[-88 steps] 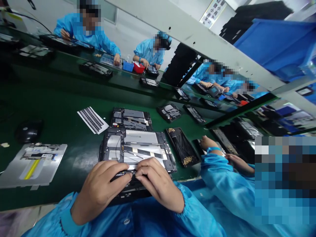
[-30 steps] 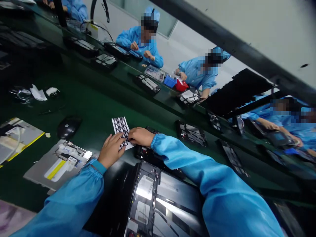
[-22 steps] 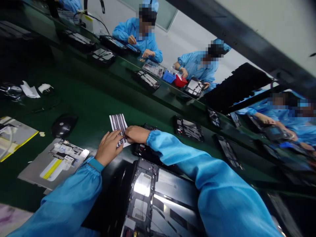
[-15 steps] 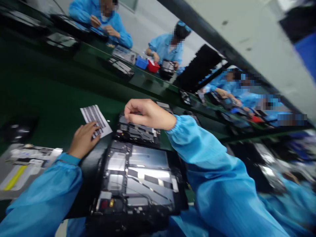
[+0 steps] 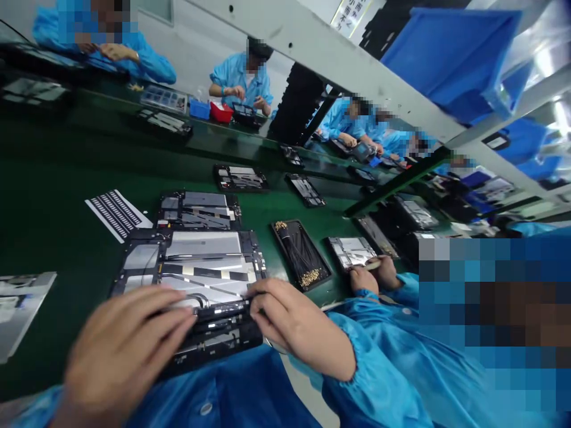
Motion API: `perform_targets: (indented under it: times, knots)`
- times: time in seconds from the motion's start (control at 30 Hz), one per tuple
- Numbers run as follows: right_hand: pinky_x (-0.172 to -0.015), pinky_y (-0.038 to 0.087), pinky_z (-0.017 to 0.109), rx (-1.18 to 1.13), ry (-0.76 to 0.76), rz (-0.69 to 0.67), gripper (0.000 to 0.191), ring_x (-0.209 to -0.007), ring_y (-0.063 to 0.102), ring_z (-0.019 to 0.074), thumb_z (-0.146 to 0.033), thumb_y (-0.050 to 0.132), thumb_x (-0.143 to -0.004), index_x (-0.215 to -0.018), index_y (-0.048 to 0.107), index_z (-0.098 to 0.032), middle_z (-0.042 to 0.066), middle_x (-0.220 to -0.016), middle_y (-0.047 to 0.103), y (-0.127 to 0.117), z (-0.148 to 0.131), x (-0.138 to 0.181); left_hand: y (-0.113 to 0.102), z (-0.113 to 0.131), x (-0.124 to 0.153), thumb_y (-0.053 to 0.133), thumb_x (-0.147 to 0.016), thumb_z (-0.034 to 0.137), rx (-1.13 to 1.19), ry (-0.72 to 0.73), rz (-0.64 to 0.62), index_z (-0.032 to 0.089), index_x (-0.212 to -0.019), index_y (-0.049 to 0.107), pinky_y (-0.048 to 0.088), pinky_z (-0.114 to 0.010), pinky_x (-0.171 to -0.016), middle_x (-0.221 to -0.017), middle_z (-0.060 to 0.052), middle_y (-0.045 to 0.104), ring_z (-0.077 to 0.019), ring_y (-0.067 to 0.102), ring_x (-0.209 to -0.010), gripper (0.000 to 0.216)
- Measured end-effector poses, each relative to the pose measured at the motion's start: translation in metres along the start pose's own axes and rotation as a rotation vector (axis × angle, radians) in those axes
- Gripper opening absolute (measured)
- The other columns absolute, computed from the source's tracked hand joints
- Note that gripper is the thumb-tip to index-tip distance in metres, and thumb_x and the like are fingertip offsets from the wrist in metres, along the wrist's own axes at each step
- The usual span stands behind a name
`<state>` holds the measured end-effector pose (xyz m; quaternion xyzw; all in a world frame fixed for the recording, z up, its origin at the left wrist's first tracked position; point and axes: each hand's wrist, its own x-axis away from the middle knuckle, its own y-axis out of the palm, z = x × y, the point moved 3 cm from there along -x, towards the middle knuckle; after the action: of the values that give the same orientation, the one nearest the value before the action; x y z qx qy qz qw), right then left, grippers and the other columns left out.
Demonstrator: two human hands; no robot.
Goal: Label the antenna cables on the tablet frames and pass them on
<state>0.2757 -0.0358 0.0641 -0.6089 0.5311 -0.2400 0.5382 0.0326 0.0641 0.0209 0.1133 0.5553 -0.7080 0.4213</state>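
An opened tablet (image 5: 205, 244) lies before me, its grey battery packs, black strips and cables exposed; more black tablet housing (image 5: 214, 345) shows under its near edge. My left hand (image 5: 127, 345), slightly blurred, reaches over the tablet's near left part with fingers stretched out and fingertips at the near edge. At the near right corner my right hand (image 5: 289, 315) has bent fingers closed on the tablet's edge; whatever lies under the fingertips is hidden. Just behind is a second opened tablet (image 5: 200, 209). A white sheet of black stickers (image 5: 115, 213) rests to its left.
A black tray of cables with gold ends (image 5: 303, 252) sits right of the tablet. Beyond it, a co-worker's hands (image 5: 375, 273) work on another device (image 5: 352, 251). More opened tablets (image 5: 241, 177) lie farther back. A shelf beam (image 5: 312, 53) with blue bins (image 5: 450, 59) crosses above.
My left hand has left the sticker sheet and come to the tablet's near edge. My right hand has come down from above the rear tablet to the near right corner. The view has swung right.
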Motion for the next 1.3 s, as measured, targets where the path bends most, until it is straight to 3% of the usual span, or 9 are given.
perform_targets:
  times: [0.07, 0.17, 0.33, 0.67, 0.93, 1.3]
  knots:
    - [-0.076, 0.055, 0.036, 0.047, -0.031, 0.011, 0.014, -0.087, 0.061, 0.0210, -0.014, 0.046, -0.101, -0.094, 0.059, -0.015, 0.012, -0.099, 0.066, 0.002, 0.000, -0.005, 0.019, 0.034, -0.012, 0.057, -0.097, 0.018, 0.014, 0.066, -0.049, 0.020, -0.111, 0.071, 0.045, -0.038, -0.100, -0.116, -0.005, 0.071, -0.0221, 0.063, -0.113, 0.020]
    - [-0.070, 0.050, 0.034, 0.097, -0.061, 0.006, 0.018, -0.081, 0.057, 0.0204, -0.017, 0.046, -0.102, -0.092, 0.061, -0.014, 0.010, -0.095, 0.066, 0.005, -0.001, -0.008, 0.035, 0.052, -0.024, 0.053, -0.098, 0.013, 0.049, 0.077, -0.071, 0.015, -0.106, 0.069, 0.046, -0.036, -0.094, -0.110, -0.008, 0.070, -0.0213, 0.064, -0.107, 0.018]
    - [-0.069, 0.045, 0.034, 0.126, -0.060, 0.010, 0.018, -0.080, 0.054, 0.0203, -0.015, 0.047, -0.100, -0.090, 0.063, -0.013, 0.009, -0.094, 0.066, 0.010, -0.001, -0.008, 0.037, 0.052, -0.029, 0.051, -0.099, 0.012, 0.054, 0.079, -0.058, 0.014, -0.102, 0.067, 0.045, -0.034, -0.087, -0.103, -0.007, 0.070, -0.0200, 0.063, -0.097, 0.016]
    - [-0.069, 0.048, 0.034, 0.159, -0.037, 0.002, 0.015, -0.078, 0.053, 0.0216, -0.013, 0.051, -0.096, -0.087, 0.063, -0.013, 0.010, -0.088, 0.063, 0.014, -0.002, -0.015, 0.046, 0.055, -0.032, 0.051, -0.100, 0.013, 0.022, 0.088, -0.045, 0.016, -0.103, 0.066, 0.042, -0.035, -0.085, -0.104, -0.007, 0.069, -0.0212, 0.061, -0.097, 0.015]
    - [-0.083, 0.054, 0.037, -0.189, 0.030, 0.059, 0.009, -0.094, 0.057, 0.0222, -0.013, 0.056, -0.095, -0.102, 0.059, -0.017, 0.010, -0.101, 0.063, 0.006, 0.012, -0.001, 0.048, 0.051, -0.031, 0.054, -0.099, 0.015, 0.005, 0.107, -0.085, 0.017, -0.104, 0.068, 0.042, -0.037, -0.085, -0.106, -0.007, 0.070, -0.0236, 0.060, -0.099, 0.016]
    - [-0.077, 0.054, 0.034, -0.204, 0.019, 0.185, 0.011, -0.086, 0.058, 0.0196, -0.008, 0.056, -0.093, -0.096, 0.060, -0.018, 0.009, -0.095, 0.066, 0.015, 0.011, 0.000, 0.050, 0.049, -0.028, 0.054, -0.095, 0.008, -0.003, 0.127, -0.098, 0.017, -0.106, 0.070, 0.043, -0.039, -0.085, -0.108, -0.009, 0.070, -0.0248, 0.060, -0.100, 0.022]
